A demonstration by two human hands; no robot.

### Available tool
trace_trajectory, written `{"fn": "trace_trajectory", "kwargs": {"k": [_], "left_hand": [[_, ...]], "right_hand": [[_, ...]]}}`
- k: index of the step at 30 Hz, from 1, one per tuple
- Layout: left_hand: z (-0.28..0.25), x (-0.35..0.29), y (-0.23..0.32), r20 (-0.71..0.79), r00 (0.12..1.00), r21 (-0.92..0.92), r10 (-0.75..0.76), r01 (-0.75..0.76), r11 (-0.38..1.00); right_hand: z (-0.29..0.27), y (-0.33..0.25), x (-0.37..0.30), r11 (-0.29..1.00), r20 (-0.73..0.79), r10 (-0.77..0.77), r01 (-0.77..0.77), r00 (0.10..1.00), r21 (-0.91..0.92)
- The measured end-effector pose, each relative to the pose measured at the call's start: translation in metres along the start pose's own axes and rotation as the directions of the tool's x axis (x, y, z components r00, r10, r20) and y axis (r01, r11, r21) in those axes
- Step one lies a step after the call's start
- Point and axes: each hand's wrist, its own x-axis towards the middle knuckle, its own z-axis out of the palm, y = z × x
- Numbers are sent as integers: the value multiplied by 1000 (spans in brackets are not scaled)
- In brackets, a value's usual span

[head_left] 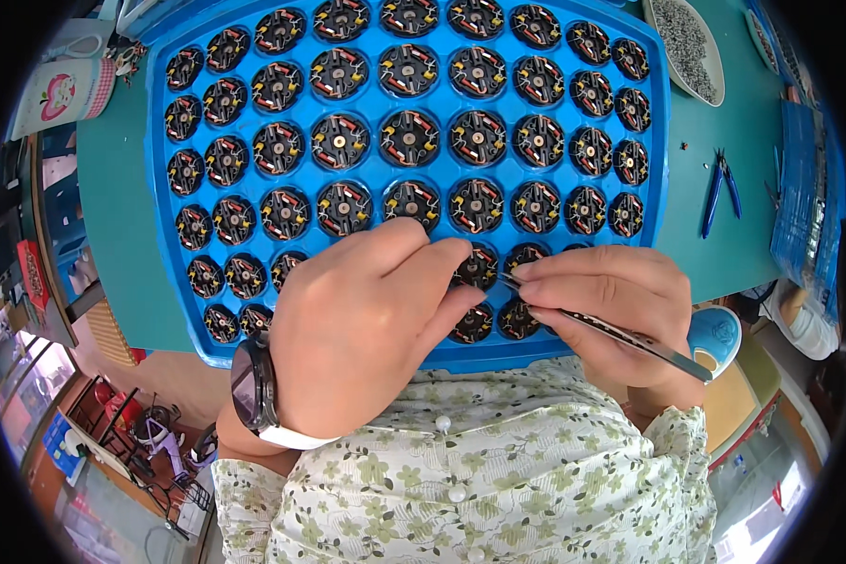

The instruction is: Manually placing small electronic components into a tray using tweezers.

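A blue plastic tray (498, 354) lies before me, its round pockets filled with rows of black disc-shaped parts (409, 138) carrying red and yellow components and thin wires. My left hand (357, 310), with a watch on the wrist, covers several front pockets. Its fingers are curled, thumb and index close together at the left edge of one black disc (479, 269); whatever is between them is hidden. In my right hand (620, 301), metal tweezers (634, 340) are gripped near the tips, which point at the gap between that disc and its right neighbour.
The tray rests on a green tabletop (122, 235). To its right lie blue-handled pliers (719, 193), below a pale bowl (653, 17) of small metal pieces. A cup with an apple picture (61, 99) stands at far left. Blue plastic sheets (808, 197) are stacked along the right edge.
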Motion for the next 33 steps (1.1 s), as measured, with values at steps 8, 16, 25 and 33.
{"fn": "trace_trajectory", "kwargs": {"k": [8,16,25,33], "left_hand": [[2,2,-4,-43,999,-42,-25,23,999],[-1,1,-8,-44,998,-61,-41,38,997],[-8,2,-10,38,999,-41,-39,40,998],[-9,2,-11,42,998,-42,-38,40,998]], "right_hand": [[2,2,2,998,44,-19,21,999,-55],[2,-3,9,997,78,5,1,997,-71],[2,-4,11,999,70,29,-26,997,-40],[4,-7,13,999,55,26,-25,998,-26]]}}
